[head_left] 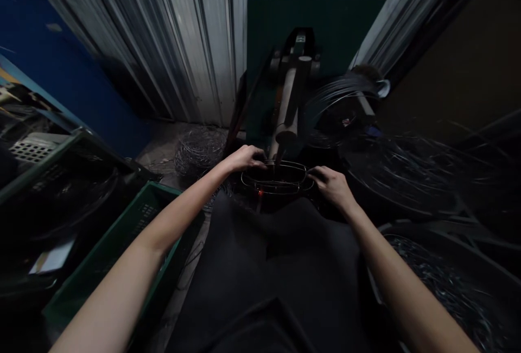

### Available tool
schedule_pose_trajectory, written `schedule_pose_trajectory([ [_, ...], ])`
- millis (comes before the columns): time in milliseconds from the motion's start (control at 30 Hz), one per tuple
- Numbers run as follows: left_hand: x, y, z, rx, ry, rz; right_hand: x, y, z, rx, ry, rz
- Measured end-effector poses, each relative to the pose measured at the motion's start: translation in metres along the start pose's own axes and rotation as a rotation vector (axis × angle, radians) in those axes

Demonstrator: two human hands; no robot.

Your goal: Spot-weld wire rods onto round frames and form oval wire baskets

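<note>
A rounded wire frame [280,183], made of thin metal rings joined by short wires, is held level between my hands. My left hand [247,158] pinches its upper left rim. On the right side, my right hand [329,182] grips the rim between thumb and fingers. The pointed electrode of a green welding machine [345,21] comes down at the frame's far edge, below a thick metal arm [288,100]. A small orange glow shows at the frame's near side. Dark gloves or finger covers seem to be on my fingertips.
A green plastic crate [109,250] stands at my left, near a dark bin. Tangled wire [199,149] lies on the floor. Wire hoops [407,174] and a container of small metal pieces [443,288] are at my right. Corrugated metal wall [195,32] stands behind.
</note>
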State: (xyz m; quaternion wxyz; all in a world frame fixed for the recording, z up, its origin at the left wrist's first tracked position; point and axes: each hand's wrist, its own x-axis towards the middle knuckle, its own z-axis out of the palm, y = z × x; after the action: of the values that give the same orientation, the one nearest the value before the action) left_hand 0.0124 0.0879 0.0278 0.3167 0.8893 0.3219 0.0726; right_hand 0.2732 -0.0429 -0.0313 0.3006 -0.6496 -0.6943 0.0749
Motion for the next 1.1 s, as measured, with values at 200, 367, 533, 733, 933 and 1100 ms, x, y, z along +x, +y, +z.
schedule_pose_trajectory([
  [200, -0.017, 0.000, 0.003, 0.014, 0.236, 0.007, 0.010, -0.032, 0.004, -0.120, -0.012, -0.138],
  [367, -0.006, 0.022, 0.012, 0.225, 0.115, 0.069, 0.016, -0.061, 0.015, -0.271, -0.097, -0.120],
  [533, -0.003, 0.015, 0.015, 0.142, 0.000, 0.017, 0.021, -0.069, 0.014, -0.176, -0.151, -0.096],
  [733, 0.000, 0.011, 0.014, 0.065, 0.032, 0.033, 0.028, -0.063, 0.010, -0.165, -0.107, -0.116],
  [933, 0.010, 0.013, 0.010, 0.050, 0.042, 0.023, 0.034, -0.056, 0.014, -0.236, -0.041, -0.135],
  [1100, 0.013, 0.012, 0.008, 0.079, 0.042, 0.003, 0.037, -0.051, 0.015, -0.230, -0.010, -0.156],
])
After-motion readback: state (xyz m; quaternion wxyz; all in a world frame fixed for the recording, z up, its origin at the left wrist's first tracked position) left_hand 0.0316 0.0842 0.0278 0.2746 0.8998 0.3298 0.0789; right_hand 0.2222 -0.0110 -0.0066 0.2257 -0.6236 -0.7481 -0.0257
